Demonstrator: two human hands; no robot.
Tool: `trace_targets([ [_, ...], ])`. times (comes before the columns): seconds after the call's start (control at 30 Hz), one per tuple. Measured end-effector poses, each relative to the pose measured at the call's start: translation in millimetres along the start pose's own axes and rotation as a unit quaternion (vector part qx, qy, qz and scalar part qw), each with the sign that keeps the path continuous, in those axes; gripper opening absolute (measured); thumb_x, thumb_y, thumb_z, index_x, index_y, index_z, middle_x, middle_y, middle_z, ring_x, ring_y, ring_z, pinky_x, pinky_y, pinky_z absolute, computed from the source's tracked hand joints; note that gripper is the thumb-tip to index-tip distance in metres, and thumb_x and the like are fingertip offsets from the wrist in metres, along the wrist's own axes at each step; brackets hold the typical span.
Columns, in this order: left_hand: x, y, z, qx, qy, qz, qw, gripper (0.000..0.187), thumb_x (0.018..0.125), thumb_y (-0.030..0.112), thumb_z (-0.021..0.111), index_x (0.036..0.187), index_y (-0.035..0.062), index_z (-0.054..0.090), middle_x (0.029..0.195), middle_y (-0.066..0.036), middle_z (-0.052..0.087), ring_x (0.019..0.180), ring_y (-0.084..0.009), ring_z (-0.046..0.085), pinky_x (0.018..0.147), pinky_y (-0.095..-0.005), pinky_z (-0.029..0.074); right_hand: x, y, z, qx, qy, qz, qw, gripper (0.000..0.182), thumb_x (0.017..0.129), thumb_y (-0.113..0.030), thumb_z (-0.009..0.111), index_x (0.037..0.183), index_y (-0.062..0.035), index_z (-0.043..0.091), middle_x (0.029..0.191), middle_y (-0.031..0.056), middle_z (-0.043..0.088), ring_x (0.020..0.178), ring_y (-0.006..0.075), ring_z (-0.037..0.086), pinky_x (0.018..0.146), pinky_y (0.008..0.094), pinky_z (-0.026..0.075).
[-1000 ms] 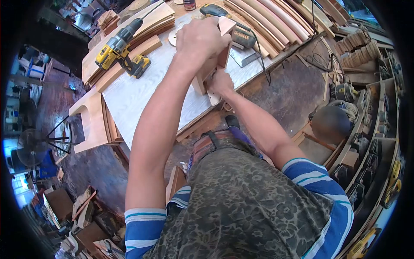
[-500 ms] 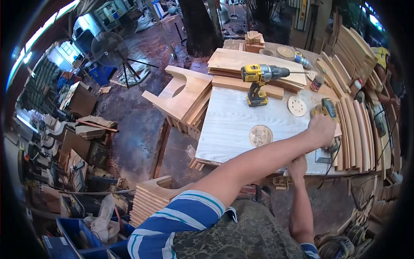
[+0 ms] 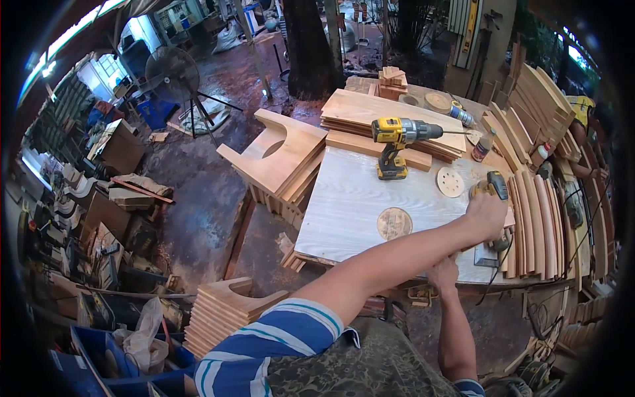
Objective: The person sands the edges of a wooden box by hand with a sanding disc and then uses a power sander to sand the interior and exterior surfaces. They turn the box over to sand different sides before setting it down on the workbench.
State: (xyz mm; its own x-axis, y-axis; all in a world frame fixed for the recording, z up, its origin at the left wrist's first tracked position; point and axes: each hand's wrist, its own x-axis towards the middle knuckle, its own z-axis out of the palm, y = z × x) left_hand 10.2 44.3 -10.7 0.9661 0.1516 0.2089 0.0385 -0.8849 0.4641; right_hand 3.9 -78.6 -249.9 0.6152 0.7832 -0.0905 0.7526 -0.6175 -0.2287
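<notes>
My left hand [image 3: 488,215] reaches across to the right side of the table, fingers wrapped round a yellow and black power tool [image 3: 497,184]. Below that forearm is my right hand [image 3: 443,271], at the table's front edge; its fingers are mostly hidden. Close to the tool, a small metal-edged plate [image 3: 486,257] lies by the table edge. A yellow and black drill [image 3: 395,142] stands upright on its battery, its long bit pointing right. Two round discs, one pale with holes [image 3: 450,182] and one brownish [image 3: 395,223], lie on the white board [image 3: 344,198].
Stacked flat boards [image 3: 370,109] lie behind the drill. Curved wooden strips [image 3: 539,225] line the right side, near a black cord. Cut-out panels [image 3: 278,149] are piled at the left. A fan [image 3: 172,69] stands farther back. Part of a person shows at far right.
The view has shifted slightly, so the table and drill appear a little lower. My left hand stays closed round the tool, and my right hand stays near the table edge.
</notes>
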Motion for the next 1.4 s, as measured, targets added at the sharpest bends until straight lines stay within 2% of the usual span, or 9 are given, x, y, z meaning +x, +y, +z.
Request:
trace_targets([
  [0.37, 0, 2, 0, 0.004, -0.01, 0.003, 1.0, 0.026, 0.076, 0.027, 0.079, 0.093, 0.0074, 0.079, 0.09, -0.017, 0.078, 0.089, -0.0322, 0.078, 0.08, -0.0421, 0.06, -19, -46, -58, 0.102, 0.003, 0.134, 0.986, 0.069, 0.091, -0.05, 0.067, 0.142, -0.0039, 0.059, 0.143, 0.0321, 0.055, 0.129, 0.0529, 0.053, 0.101, 0.0582, 0.052],
  [0.63, 0, 4, -5, 0.012, -0.024, -0.013, 1.0, 0.028, 0.074, 0.028, 0.08, 0.092, 0.0077, 0.08, 0.09, -0.016, 0.078, 0.088, -0.0306, 0.078, 0.082, -0.0409, 0.061, -11, -16, -3, -0.037, 0.038, -0.004, 0.999, 0.069, 0.096, -0.037, 0.065, 0.152, -0.0021, 0.044, 0.141, 0.0385, 0.045, 0.126, 0.0573, 0.048, 0.1, 0.063, 0.048],
  [0.7, 2, 3, 1, 0.015, -0.028, -0.005, 0.999, 0.028, 0.075, 0.03, 0.08, 0.09, 0.0074, 0.08, 0.088, -0.016, 0.078, 0.087, -0.0313, 0.078, 0.081, -0.0417, 0.061, -25, -50, -55, 0.018, 0.0, 0.126, 0.992, 0.069, 0.096, -0.039, 0.065, 0.154, -0.0055, 0.047, 0.153, 0.0309, 0.046, 0.137, 0.0581, 0.041, 0.106, 0.0645, 0.044],
  [0.8, 11, -2, 24, 0.011, 0.051, -0.004, 0.999, 0.031, 0.075, 0.035, 0.079, 0.088, 0.0069, 0.079, 0.087, -0.017, 0.077, 0.086, -0.033, 0.078, 0.08, -0.0434, 0.061, -3, -16, -21, -0.05, -0.054, -0.008, 0.997, 0.079, 0.098, -0.047, 0.059, 0.165, -0.0133, 0.035, 0.171, 0.0122, 0.036, 0.158, 0.046, 0.023, 0.126, 0.06, 0.023],
  [0.83, 3, 0, 1, -0.009, 0.004, -0.006, 1.0, 0.035, 0.077, 0.04, 0.078, 0.087, 0.0065, 0.079, 0.086, -0.018, 0.077, 0.086, -0.0342, 0.077, 0.08, -0.0452, 0.061, -5, -37, -50, 0.084, 0.034, -0.073, 0.993, 0.089, 0.09, -0.056, 0.071, 0.158, -0.0053, 0.044, 0.159, 0.0222, 0.049, 0.15, 0.0376, 0.041, 0.123, 0.0524, 0.033],
  [0.9, 8, -2, 6, 0.008, -0.016, -0.005, 1.0, 0.038, 0.079, 0.043, 0.076, 0.09, 0.0062, 0.08, 0.089, -0.018, 0.077, 0.087, -0.0336, 0.077, 0.08, -0.0465, 0.06, 12, 14, 28, 0.068, 0.104, -0.119, 0.985, 0.058, 0.103, -0.033, 0.048, 0.157, -0.0115, 0.049, 0.159, 0.0165, 0.051, 0.153, 0.0411, 0.035, 0.129, 0.0614, 0.014],
  [1.03, -1, 5, -16, 0.029, -0.058, -0.014, 0.998, 0.037, 0.083, 0.044, 0.074, 0.101, 0.0134, 0.082, 0.1, -0.017, 0.079, 0.097, -0.0355, 0.077, 0.085, -0.0477, 0.06, -17, -19, -39, 0.065, -0.016, 0.096, 0.993, 0.05, 0.086, -0.024, 0.062, 0.135, -0.0214, 0.07, 0.145, 0.0288, 0.059, 0.144, 0.0514, 0.044, 0.113, 0.0535, 0.049],
  [1.2, 0, 8, -21, 0.056, -0.069, -0.019, 0.996, 0.043, 0.082, 0.045, 0.072, 0.116, 0.0199, 0.079, 0.108, -0.017, 0.079, 0.104, -0.0366, 0.075, 0.092, -0.0492, 0.058, -13, -43, -42, 0.084, -0.009, 0.154, 0.984, 0.049, 0.084, -0.024, 0.063, 0.129, -0.0039, 0.071, 0.153, 0.0453, 0.038, 0.13, 0.0531, 0.057, 0.107, 0.0509, 0.053],
  [1.4, -1, 10, -23, 0.082, -0.091, -0.034, 0.992, 0.049, 0.084, 0.047, 0.071, 0.127, 0.0232, 0.074, 0.117, -0.015, 0.078, 0.112, -0.0354, 0.073, 0.097, -0.0484, 0.057, -9, -27, -20, 0.071, 0.029, 0.13, 0.989, 0.045, 0.084, -0.022, 0.062, 0.126, -0.0157, 0.076, 0.137, 0.0421, 0.05, 0.107, 0.051, 0.067, 0.099, 0.0531, 0.056],
])
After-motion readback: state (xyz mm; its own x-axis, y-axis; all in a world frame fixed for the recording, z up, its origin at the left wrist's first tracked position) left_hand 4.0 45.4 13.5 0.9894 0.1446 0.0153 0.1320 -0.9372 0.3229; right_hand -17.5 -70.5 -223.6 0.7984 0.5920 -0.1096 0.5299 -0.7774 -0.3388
